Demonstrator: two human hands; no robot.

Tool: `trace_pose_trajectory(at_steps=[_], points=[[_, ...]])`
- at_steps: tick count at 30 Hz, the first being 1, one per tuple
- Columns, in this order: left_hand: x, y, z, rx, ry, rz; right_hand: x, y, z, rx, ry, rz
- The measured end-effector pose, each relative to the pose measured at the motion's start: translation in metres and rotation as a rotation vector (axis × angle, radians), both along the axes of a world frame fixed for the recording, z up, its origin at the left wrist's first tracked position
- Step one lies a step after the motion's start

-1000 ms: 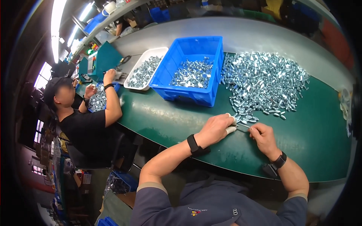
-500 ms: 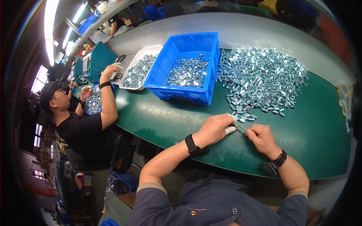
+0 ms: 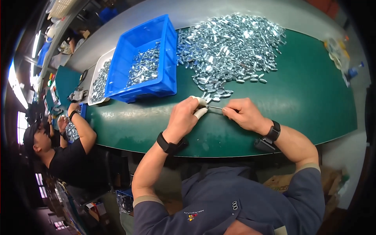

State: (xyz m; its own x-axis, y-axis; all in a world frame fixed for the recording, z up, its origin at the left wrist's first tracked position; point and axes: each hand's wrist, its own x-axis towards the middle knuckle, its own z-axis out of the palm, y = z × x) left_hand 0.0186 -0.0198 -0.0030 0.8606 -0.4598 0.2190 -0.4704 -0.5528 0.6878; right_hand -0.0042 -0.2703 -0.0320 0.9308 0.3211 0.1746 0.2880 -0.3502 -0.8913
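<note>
At the near tip of a large heap of small shiny metal parts [image 3: 235, 47], both of my hands work close together over the green tabletop. My left hand [image 3: 183, 117], with white finger cots on its thumb and forefinger, is pinched shut at the left end of a thin metal rod [image 3: 214, 107]. What sits between those fingertips is mostly hidden; it may be one of the small parts. My right hand [image 3: 244, 114] grips the rod's other end between thumb and curled fingers. Several loose parts [image 3: 213, 95] lie just beyond my left fingertips.
Left of the heap stands a blue plastic bin [image 3: 168, 74] partly filled with similar parts. Beside it is a white tray [image 3: 92, 96] of parts. Farther left, a co-worker [image 3: 72, 152] sits near a teal machine [image 3: 64, 84]. Plastic bags [image 3: 337, 55] lie at the far right.
The whole view has swung, so bin, heap and co-worker appear farther left. My hands keep the same grip on the rod, which now lies more level in the picture.
</note>
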Motion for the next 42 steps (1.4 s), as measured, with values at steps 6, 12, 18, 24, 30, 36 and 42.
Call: trace_pose_trajectory(at_steps=[6,12,18,24,30,36,42], points=[[0.000,-0.003,0.000,0.054,-0.033,-0.011,0.001,-0.004,-0.002,-0.117,-0.100,0.048],[-0.006,-0.012,0.005,0.124,-0.205,-0.070,-0.004,-0.003,-0.004,-0.008,-0.072,0.048],[-0.010,-0.015,0.007,0.142,-0.257,-0.122,-0.007,-0.002,0.002,0.020,0.048,0.088],[-0.018,-0.017,0.005,0.140,-0.223,-0.115,-0.009,0.000,0.000,-0.002,-0.014,0.080],[-0.024,-0.022,0.002,0.137,-0.220,-0.117,-0.014,0.006,-0.007,0.004,-0.239,-0.007],[-0.031,-0.029,0.004,0.093,-0.146,-0.080,-0.014,0.003,-0.006,-0.002,-0.059,0.012],[-0.032,-0.034,0.013,0.074,-0.139,-0.053,-0.014,0.004,-0.003,0.052,0.038,0.038]])
